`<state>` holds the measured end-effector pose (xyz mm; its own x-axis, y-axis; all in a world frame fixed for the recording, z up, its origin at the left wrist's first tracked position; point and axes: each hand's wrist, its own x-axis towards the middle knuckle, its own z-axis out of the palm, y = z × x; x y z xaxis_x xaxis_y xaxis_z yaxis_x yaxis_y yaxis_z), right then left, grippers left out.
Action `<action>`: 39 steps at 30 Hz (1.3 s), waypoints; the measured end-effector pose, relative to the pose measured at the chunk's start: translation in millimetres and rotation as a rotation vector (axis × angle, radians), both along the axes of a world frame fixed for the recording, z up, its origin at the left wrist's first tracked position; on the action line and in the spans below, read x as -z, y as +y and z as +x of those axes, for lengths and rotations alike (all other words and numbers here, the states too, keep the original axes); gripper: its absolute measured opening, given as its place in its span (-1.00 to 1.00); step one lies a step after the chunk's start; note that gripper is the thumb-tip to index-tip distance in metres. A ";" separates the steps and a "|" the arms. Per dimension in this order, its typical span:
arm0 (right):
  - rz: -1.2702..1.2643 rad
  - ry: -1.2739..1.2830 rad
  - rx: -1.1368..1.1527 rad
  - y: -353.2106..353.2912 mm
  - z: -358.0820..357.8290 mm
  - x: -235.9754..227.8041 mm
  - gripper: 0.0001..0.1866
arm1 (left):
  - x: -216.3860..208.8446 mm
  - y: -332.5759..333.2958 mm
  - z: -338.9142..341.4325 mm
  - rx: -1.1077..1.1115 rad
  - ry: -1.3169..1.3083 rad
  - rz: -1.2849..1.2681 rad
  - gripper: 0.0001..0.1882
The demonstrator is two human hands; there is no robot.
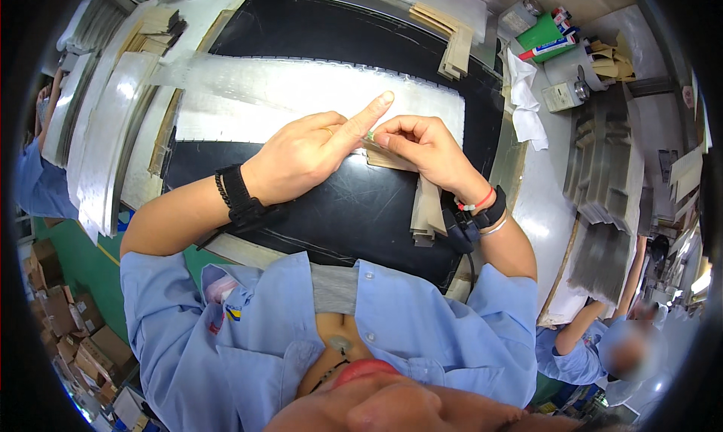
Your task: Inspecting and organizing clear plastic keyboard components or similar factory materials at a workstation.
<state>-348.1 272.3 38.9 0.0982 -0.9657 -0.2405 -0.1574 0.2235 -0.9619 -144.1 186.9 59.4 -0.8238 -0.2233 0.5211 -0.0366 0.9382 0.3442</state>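
Observation:
My left hand is over the black work surface, thumb stretched out over a long shiny metal sheet. Its other fingers curl under, and what they hold, if anything, is hidden. Close by its thumb, my right hand pinches a small greenish piece between thumb and forefinger; its exact kind is too small to tell. Beneath the right hand lies a tan angled strip piece, partly covered by the fingers. Further tan strips extend toward me below the right wrist.
Tan L-shaped strips lie at the far right of the surface. Stacked metal sheets stand left, more bent metal parts right. A white cloth, a green cup with markers and a bottle stand back right. Another person works at lower right.

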 end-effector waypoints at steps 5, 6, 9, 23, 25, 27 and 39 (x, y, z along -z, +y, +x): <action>-0.012 -0.036 -0.007 0.0 1.1 -3.5 -0.82 | -1.4 -0.4 -2.1 0.000 -0.097 -0.039 -0.30; -0.013 -0.036 -0.006 -0.4 0.6 -2.3 -0.82 | -1.3 -0.6 -3.1 0.002 -0.097 -0.040 -0.30; -0.015 -0.028 -0.025 -0.9 0.4 -1.2 -0.82 | -1.2 0.3 -5.2 0.028 -0.118 -0.051 -0.30; -0.032 0.067 -0.062 0.2 1.9 1.3 -0.82 | -22.1 16.4 49.5 0.154 -0.307 0.187 -0.83; -0.061 0.098 -0.041 1.9 4.2 -2.0 -0.81 | -25.4 25.0 62.1 0.185 -0.446 0.142 -0.83; -0.090 0.134 -0.021 2.1 7.3 -3.3 -0.81 | -19.4 33.9 69.8 0.101 -0.218 0.230 -0.86; -0.562 1.158 -0.018 2.5 -71.3 -18.0 -0.16 | -42.3 -85.7 134.7 -0.474 -0.237 -0.057 -0.32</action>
<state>-419.4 274.8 56.9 0.1200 -0.9625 0.2433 -0.9583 -0.1763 -0.2248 -9.4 101.2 101.8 -0.7358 -0.5764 0.3554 -0.5316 0.8168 0.2243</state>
